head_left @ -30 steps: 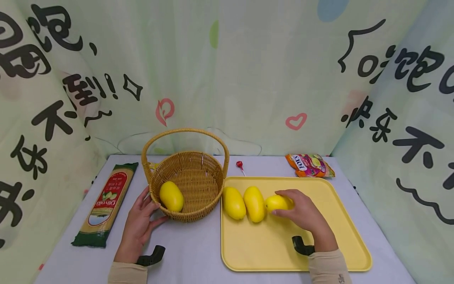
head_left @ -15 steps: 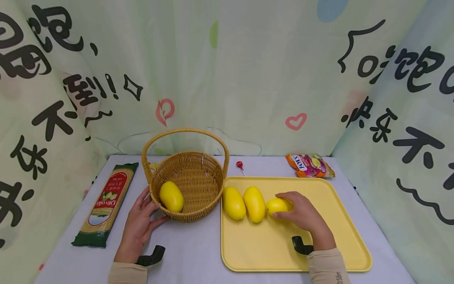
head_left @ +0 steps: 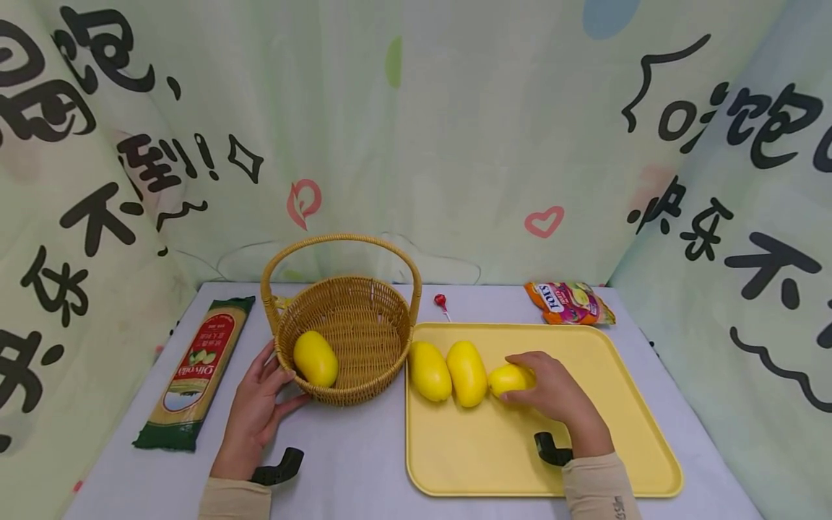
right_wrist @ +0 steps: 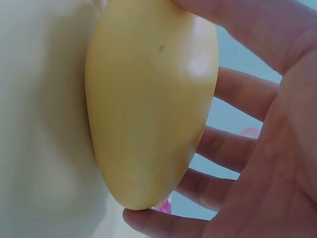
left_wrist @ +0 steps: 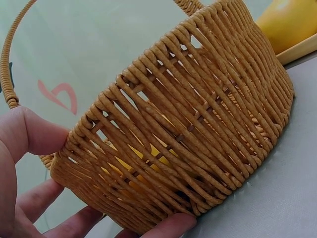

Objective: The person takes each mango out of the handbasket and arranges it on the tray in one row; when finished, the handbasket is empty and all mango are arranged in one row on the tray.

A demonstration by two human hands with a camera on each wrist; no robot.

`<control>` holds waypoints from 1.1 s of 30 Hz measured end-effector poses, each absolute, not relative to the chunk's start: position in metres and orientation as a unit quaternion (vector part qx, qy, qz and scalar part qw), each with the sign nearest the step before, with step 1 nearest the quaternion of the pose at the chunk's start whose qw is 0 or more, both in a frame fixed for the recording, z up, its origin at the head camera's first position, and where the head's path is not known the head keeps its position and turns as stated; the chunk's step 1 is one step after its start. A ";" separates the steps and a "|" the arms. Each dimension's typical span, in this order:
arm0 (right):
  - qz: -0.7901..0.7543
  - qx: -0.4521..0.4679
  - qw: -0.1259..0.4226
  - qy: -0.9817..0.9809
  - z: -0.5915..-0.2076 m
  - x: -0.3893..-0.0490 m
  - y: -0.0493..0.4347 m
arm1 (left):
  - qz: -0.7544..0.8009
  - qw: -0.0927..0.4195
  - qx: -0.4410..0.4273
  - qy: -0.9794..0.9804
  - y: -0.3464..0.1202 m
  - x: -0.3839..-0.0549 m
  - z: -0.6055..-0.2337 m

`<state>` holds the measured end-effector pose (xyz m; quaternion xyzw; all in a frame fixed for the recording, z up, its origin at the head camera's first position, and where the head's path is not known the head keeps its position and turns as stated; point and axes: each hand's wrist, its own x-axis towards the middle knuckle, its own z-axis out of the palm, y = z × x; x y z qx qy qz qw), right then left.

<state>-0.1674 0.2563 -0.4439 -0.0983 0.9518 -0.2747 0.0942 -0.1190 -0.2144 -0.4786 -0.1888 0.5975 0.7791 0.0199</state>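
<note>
A yellow mango (head_left: pixel 510 380) lies toward the middle of the yellow tray (head_left: pixel 546 462). My right hand (head_left: pixel 552 390) holds it between thumb and fingers; in the right wrist view that mango (right_wrist: pixel 151 109) fills the middle, with the fingers spread along its far side. Two more mangoes, one (head_left: pixel 430 371) by the tray's left edge and one (head_left: pixel 466 374) beside it, lie to its left. My left hand (head_left: pixel 256 401) grips the near left side of a wicker basket (head_left: pixel 364 347), thumb at the rim and fingers against the outer wall (left_wrist: pixel 173 124). Another mango (head_left: pixel 315 359) lies inside the basket.
Left of the basket lies a green-ended noodle packet (head_left: pixel 198 375). A red lollipop (head_left: pixel 441 302) and a colourful candy bag (head_left: pixel 568 302) lie behind the tray. Printed curtains (head_left: pixel 468 144) enclose the white-covered table (head_left: pixel 354 462). Something small and yellow shows behind the basket's left handle.
My right hand has shifted very slightly on the mango it holds, which stays at about the same spot on the tray. The left hand and basket hold still.
</note>
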 end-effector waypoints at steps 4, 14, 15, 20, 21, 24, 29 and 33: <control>-0.277 -0.097 0.095 0.951 -0.444 -0.167 0.256 | 0.779 0.020 -0.190 0.597 -0.214 -0.119 -0.478; -0.287 -0.116 0.061 0.949 -0.446 -0.171 0.251 | 0.776 0.020 -0.193 0.600 -0.214 -0.119 -0.480; -0.289 -0.117 0.058 0.948 -0.447 -0.171 0.250 | 0.776 0.019 -0.193 0.600 -0.214 -0.118 -0.480; -0.297 -0.120 0.049 0.946 -0.447 -0.171 0.248 | 0.779 0.019 -0.189 0.597 -0.214 -0.118 -0.480; -0.299 -0.121 0.047 0.945 -0.447 -0.170 0.247 | 0.780 0.020 -0.189 0.596 -0.214 -0.118 -0.480; -0.297 -0.124 0.040 0.946 -0.446 -0.170 0.247 | 0.782 0.020 -0.189 0.594 -0.214 -0.119 -0.480; -0.295 -0.127 0.029 0.947 -0.442 -0.170 0.247 | 0.782 0.021 -0.190 0.594 -0.214 -0.119 -0.479; -0.301 -0.124 0.022 0.945 -0.437 -0.168 0.248 | 0.781 0.022 -0.190 0.594 -0.214 -0.119 -0.478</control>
